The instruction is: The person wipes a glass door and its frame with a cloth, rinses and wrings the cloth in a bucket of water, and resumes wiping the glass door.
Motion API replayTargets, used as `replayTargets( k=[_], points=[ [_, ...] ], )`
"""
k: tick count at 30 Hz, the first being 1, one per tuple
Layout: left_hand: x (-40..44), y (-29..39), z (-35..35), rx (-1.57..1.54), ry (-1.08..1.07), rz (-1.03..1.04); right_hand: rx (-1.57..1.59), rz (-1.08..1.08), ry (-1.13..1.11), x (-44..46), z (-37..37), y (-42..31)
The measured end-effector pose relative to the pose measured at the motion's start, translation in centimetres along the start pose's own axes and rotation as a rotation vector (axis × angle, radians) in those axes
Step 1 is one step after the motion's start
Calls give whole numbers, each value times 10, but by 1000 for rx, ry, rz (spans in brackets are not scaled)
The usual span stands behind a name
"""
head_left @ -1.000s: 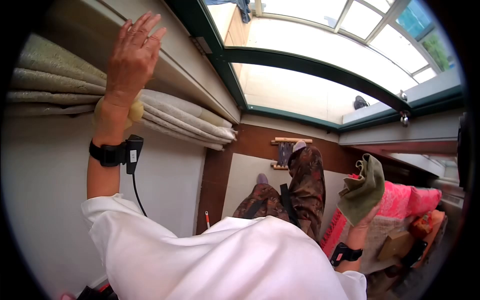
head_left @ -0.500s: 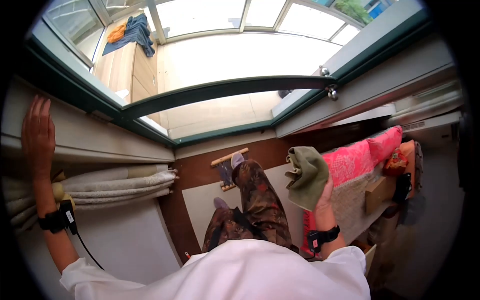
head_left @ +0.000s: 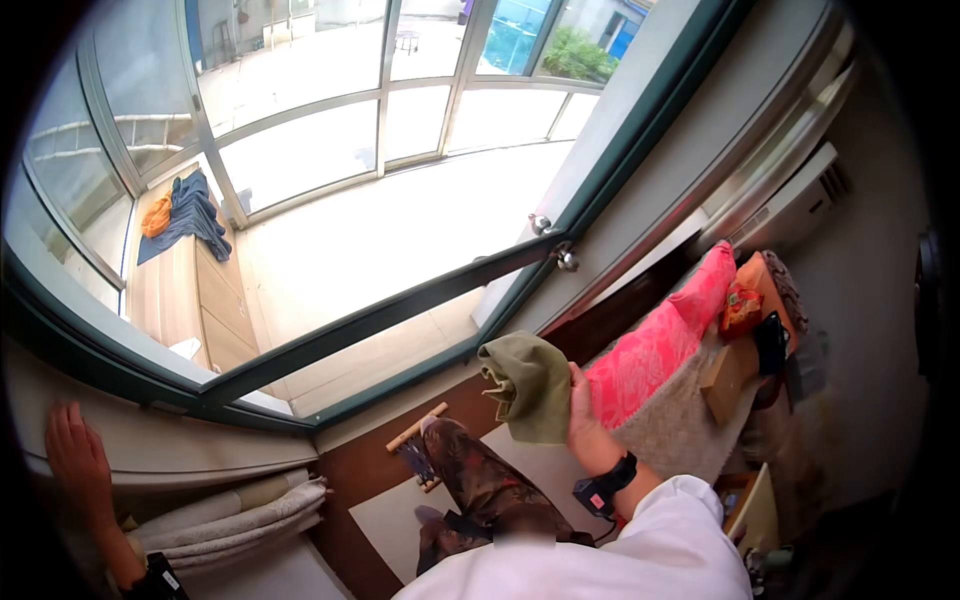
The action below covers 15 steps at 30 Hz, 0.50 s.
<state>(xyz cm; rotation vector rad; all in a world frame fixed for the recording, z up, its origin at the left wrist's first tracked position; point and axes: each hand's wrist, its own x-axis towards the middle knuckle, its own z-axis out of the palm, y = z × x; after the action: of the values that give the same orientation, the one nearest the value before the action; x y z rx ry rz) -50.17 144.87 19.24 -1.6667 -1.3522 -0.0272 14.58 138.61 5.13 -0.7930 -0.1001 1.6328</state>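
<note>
My left hand (head_left: 80, 465) lies flat on the pale frame beside the green-edged glass door (head_left: 370, 320), above the gathered curtain (head_left: 240, 520), with its fingers stretched out and holding nothing. In my right hand (head_left: 588, 415) is a folded olive-green cloth (head_left: 530, 385), held up in front of my body to the left of the bed with the pink cover. The cloth hangs below and to the right of the door's round metal knob (head_left: 567, 257), apart from it.
A pink cover (head_left: 650, 350), a cardboard-coloured box (head_left: 728, 382) and a red packet (head_left: 741, 308) are at the right. A small wooden-barred stool (head_left: 418, 428) stands by my feet. Beyond the glass, a wooden cabinet (head_left: 170, 290) carries dark cloth (head_left: 192, 215).
The view has swung left and then up toward the glass. My left hand has settled against the frame, lower in view. My right hand still holds the cloth, now nearer the door.
</note>
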Motion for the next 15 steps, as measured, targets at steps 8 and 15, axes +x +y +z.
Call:
replayTargets(
  k=[8, 15],
  points=[
    [-12, -5, 2, -137, -126, -159, -32, -806, -121, 77, 63, -89],
    [8, 11, -16, -71, -434, -97, -271, -1760, 248, 100, 299, -298]
  ],
)
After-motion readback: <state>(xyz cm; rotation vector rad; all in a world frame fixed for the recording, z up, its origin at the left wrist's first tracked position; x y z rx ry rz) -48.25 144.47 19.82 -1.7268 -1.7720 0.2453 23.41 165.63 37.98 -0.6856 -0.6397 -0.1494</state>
